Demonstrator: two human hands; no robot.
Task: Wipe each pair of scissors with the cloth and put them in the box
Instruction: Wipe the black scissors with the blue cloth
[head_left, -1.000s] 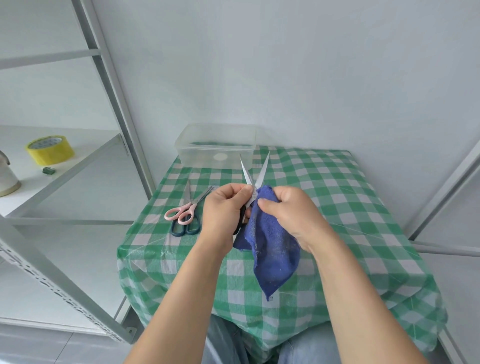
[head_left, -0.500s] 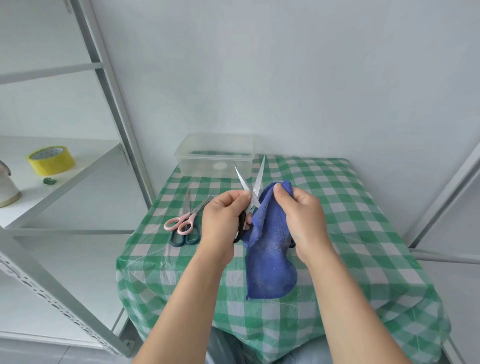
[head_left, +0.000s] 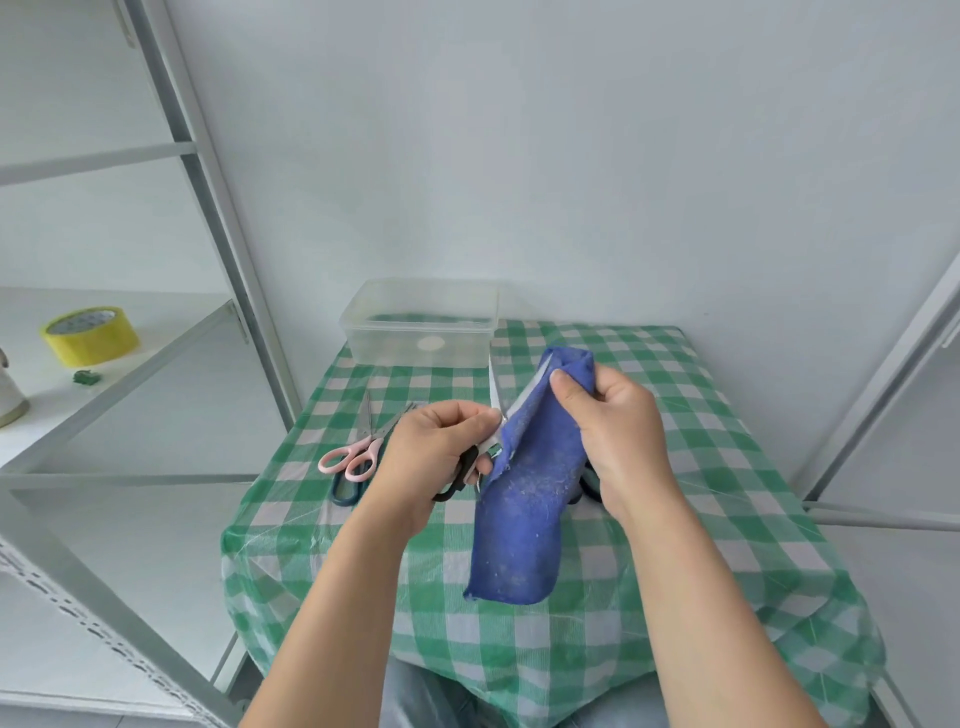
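Two hands up above the tabletop (head_left: 675, 457), working one pair. Gripping the black-handled scissors (head_left: 462, 475) by a handle in the left hand (head_left: 441, 457), grip clenched, blades spread and pointing away. Pinching the blue cloth (head_left: 524, 514) around one blade with the right hand (head_left: 618, 431), grip tight, loose end hanging. Lying flat further left: pink scissors (head_left: 358, 452) overlapping dark green scissors (head_left: 344, 491), near the clear box (head_left: 395, 345) at the far edge.

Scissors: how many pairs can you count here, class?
3: black-handled pair in the left hand, pink pair on the table, dark teal pair beneath it; the cloth may hide others.
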